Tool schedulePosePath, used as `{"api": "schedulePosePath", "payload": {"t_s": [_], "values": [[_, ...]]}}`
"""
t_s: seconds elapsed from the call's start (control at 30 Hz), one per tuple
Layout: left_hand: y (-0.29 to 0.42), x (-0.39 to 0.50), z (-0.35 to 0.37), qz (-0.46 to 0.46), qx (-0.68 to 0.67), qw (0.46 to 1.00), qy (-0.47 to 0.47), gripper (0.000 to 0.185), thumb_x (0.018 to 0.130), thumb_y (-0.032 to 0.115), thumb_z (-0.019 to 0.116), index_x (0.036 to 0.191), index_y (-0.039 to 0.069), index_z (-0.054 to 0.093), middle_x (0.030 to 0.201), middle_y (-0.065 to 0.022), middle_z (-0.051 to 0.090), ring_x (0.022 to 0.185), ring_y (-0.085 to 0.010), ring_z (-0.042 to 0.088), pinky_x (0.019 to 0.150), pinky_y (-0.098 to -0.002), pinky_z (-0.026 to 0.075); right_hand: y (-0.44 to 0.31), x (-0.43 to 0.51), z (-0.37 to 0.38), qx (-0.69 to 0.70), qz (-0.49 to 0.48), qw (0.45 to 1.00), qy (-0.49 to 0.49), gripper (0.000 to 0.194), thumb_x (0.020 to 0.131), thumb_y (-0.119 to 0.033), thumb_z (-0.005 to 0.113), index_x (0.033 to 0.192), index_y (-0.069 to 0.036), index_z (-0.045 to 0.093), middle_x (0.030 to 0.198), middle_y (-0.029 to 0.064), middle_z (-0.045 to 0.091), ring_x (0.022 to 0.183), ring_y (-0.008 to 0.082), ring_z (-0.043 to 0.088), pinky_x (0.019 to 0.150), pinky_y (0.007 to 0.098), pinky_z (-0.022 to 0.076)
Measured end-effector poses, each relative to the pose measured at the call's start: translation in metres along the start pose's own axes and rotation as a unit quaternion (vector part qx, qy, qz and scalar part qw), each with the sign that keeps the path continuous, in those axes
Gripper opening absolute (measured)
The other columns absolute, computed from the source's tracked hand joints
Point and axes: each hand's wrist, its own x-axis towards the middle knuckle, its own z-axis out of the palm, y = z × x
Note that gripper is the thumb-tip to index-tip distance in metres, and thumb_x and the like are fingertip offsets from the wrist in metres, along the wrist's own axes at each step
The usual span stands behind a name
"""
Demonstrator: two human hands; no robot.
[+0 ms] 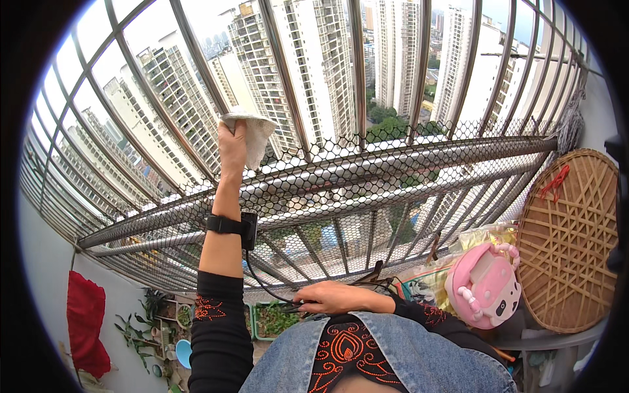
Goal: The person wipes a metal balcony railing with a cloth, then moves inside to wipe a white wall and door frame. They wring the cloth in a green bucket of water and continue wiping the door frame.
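Observation:
My left hand (232, 150) reaches out to the window grille, shut on a white cloth (259, 136). The cloth is bunched at the lower visible part of a slanting metal bar (198, 54); my fingers hide whether it wraps the bar. A black device (249, 231) is strapped to my left forearm. From it a black cable (262, 281) curves down to my right hand (327, 297), whose curled fingers hold it in front of my waist. Black plastic netting (339, 194) covers the thick metal rail (393, 153) just beyond.
On the right, a pink panda-faced container (486, 290) with handles stands beside a round woven bamboo tray (570, 240). A red cloth (87, 322) hangs at left. Below are potted plants (152, 304), a green planter (275, 319) and a blue basin (184, 353). High-rise buildings (314, 64) lie outside.

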Motion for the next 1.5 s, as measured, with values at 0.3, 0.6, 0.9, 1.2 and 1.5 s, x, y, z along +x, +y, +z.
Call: {"api": "schedulePosePath", "payload": {"t_s": [0.3, 0.6, 0.9, 1.2, 1.5], "values": [[-0.01, 0.005, -0.018, -0.118, 0.028, 0.988, -0.097, 0.028, 0.084, 0.012, 0.061, 0.108, -0.001, 0.057, 0.096, -0.0079, 0.064, 0.085, -0.0152, 0.059, 0.077, -0.0288, 0.047, 0.0, -0.001, 0.01, -0.02, -0.018, 0.999, -0.018, 0.03, 0.092, -0.028, 0.053, 0.105, -0.002, 0.057, 0.09, 0.0178, 0.059, 0.085, 0.0362, 0.058, 0.073, 0.0426, 0.0461], [0.017, 0.026, -0.017, -0.091, -0.059, 0.99, -0.093, 0.025, 0.084, 0.005, 0.062, 0.105, -0.003, 0.054, 0.096, -0.0084, 0.061, 0.085, -0.0132, 0.057, 0.076, -0.0256, 0.046, -0.006, 0.001, 0.001, 0.002, 0.001, 0.999, 0.039, 0.025, 0.091, -0.023, 0.052, 0.105, -0.002, 0.057, 0.089, 0.017, 0.058, 0.086, 0.0343, 0.058, 0.073, 0.0414, 0.0456], [0.026, 0.017, -0.033, -0.136, -0.104, 0.975, -0.14, 0.027, 0.088, 0.007, 0.059, 0.113, 0.0, 0.053, 0.097, -0.0048, 0.06, 0.087, -0.0111, 0.056, 0.078, -0.0245, 0.047, 0.0, -0.005, -0.002, -0.02, 0.007, 0.997, 0.075, 0.027, 0.092, -0.024, 0.052, 0.108, -0.003, 0.057, 0.093, 0.0174, 0.059, 0.088, 0.0344, 0.059, 0.076, 0.0408, 0.0467], [0.015, 0.029, -0.058, -0.14, -0.398, 0.906, 0.026, 0.019, 0.091, 0.012, 0.057, 0.106, 0.0, 0.058, 0.106, -0.0084, 0.063, 0.097, -0.0182, 0.061, 0.086, -0.0292, 0.052, 0.002, -0.001, -0.003, -0.023, 0.011, 0.999, 0.047, 0.028, 0.091, -0.023, 0.052, 0.109, -0.003, 0.057, 0.094, 0.018, 0.06, 0.089, 0.0346, 0.059, 0.076, 0.041, 0.0468], [0.115, 0.054, -0.109, 0.212, -0.297, 0.893, 0.262, 0.036, 0.09, 0.02, 0.059, 0.113, -0.005, 0.049, 0.11, -0.0116, 0.058, 0.102, -0.021, 0.059, 0.085, -0.032, 0.052, -0.008, 0.024, -0.011, -0.038, -0.062, 0.987, 0.145, 0.027, 0.09, -0.023, 0.053, 0.106, -0.001, 0.054, 0.09, 0.0169, 0.057, 0.085, 0.0351, 0.057, 0.073, 0.0419, 0.0456]]}}
